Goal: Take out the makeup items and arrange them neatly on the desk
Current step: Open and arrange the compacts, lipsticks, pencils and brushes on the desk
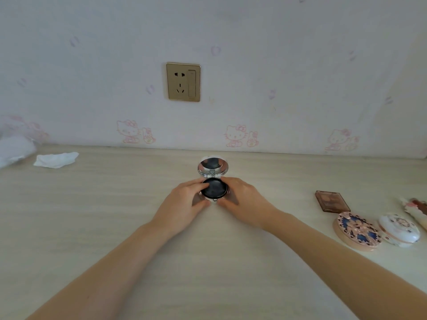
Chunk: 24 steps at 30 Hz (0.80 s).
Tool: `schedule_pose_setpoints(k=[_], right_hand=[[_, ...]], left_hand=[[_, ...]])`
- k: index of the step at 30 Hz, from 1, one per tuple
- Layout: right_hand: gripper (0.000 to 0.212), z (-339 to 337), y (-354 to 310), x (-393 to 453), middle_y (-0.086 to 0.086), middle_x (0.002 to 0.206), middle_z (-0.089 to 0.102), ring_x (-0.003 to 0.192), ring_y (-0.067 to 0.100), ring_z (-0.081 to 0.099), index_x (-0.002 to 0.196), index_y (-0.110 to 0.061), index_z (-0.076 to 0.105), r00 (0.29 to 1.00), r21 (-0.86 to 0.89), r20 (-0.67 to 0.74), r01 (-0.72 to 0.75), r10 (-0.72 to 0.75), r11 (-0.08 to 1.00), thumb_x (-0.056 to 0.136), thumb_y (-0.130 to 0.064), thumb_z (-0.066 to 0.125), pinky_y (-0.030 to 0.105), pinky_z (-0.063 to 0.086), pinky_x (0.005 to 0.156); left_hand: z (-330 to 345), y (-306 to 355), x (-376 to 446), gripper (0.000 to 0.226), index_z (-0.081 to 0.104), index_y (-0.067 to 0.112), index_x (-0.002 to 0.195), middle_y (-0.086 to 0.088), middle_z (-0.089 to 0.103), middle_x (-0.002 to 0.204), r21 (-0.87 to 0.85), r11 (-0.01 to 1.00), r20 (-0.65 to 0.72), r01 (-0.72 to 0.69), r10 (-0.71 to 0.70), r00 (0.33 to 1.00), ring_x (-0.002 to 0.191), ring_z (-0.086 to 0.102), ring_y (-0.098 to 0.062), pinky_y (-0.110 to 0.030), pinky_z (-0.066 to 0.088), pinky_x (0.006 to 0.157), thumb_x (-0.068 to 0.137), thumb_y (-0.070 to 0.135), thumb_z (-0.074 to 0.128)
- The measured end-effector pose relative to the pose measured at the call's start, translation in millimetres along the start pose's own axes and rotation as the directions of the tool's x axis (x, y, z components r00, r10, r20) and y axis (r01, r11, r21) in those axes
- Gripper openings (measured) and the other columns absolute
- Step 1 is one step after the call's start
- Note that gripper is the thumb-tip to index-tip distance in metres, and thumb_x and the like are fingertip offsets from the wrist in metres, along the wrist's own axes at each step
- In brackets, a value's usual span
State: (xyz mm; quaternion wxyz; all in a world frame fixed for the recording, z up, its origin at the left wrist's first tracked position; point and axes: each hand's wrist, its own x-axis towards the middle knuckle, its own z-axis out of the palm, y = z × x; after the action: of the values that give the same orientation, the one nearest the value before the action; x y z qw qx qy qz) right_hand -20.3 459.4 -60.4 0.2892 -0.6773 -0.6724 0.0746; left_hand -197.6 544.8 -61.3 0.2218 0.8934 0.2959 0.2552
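Note:
A round silver compact [217, 190] stands open on the light wooden desk [115, 215], its mirrored lid tilted up toward the wall and a black puff showing in the base. My left hand [184, 199] grips the base from the left, with a fingertip on the black puff. From the right, my right hand [242, 197] holds the base with curled fingers. At the desk's right lie a brown eyeshadow palette [331, 201], a blue-and-pink patterned round compact [357, 230], a white floral compact [398, 229] and a floral item [416, 207] cut off by the frame edge.
A crumpled white tissue [56, 159] lies at the back left, with a white bag-like bundle [13, 148] beside it at the edge. A gold wall socket [183, 82] sits on the patterned wall behind the desk.

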Motion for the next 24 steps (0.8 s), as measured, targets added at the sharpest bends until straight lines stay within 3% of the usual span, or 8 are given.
schedule_pose_setpoints(k=[9,13,18,24], right_hand=[[0.045,8.8,7.9,47.7,0.003,0.135,0.052,0.123,0.017,0.048,0.137,-0.020,0.046,0.998,-0.011,0.058,-0.016,0.016,1.000,0.094,-0.028,0.056,0.020,0.034,0.098],[0.044,11.2,5.8,57.7,0.005,0.135,0.052,0.123,0.019,0.049,0.136,-0.019,0.046,0.998,-0.006,0.055,-0.015,0.015,1.000,0.094,-0.028,0.056,0.025,0.037,0.100],[0.046,15.3,1.4,58.1,0.006,0.135,0.053,0.121,0.023,0.051,0.136,-0.019,0.045,0.999,-0.027,0.031,0.008,-0.007,1.000,0.094,-0.031,0.057,0.037,0.039,0.102],[0.048,20.3,-4.0,57.5,-0.004,0.137,0.052,0.125,0.017,0.046,0.138,-0.024,0.042,1.000,-0.125,0.015,0.001,0.001,0.992,0.094,-0.040,0.052,0.042,0.037,0.101]], left_hand=[[-5.5,-26.5,32.8,0.044,0.060,0.018,0.128,0.006,0.051,0.141,-0.021,0.999,-0.018,0.035,-0.035,0.999,0.128,0.047,-0.013,-0.026,0.033,0.109,0.085,0.020,0.069],[-8.6,-35.2,40.7,0.043,0.062,0.020,0.125,0.008,0.055,0.136,-0.036,0.999,-0.037,0.030,-0.032,0.999,0.124,0.050,-0.008,-0.013,0.029,0.102,0.084,0.018,0.071],[-11.2,-42.3,37.6,0.042,0.064,0.024,0.122,0.027,0.050,0.123,-0.077,0.997,-0.081,0.006,-0.012,0.997,0.113,0.048,0.006,0.005,0.023,0.092,0.081,0.016,0.072],[-15.7,-48.2,31.7,0.042,0.065,0.020,0.121,0.024,0.051,0.124,-0.083,0.997,-0.091,-0.001,-0.007,0.996,0.111,0.045,0.012,0.006,0.023,0.092,0.081,0.012,0.073]])
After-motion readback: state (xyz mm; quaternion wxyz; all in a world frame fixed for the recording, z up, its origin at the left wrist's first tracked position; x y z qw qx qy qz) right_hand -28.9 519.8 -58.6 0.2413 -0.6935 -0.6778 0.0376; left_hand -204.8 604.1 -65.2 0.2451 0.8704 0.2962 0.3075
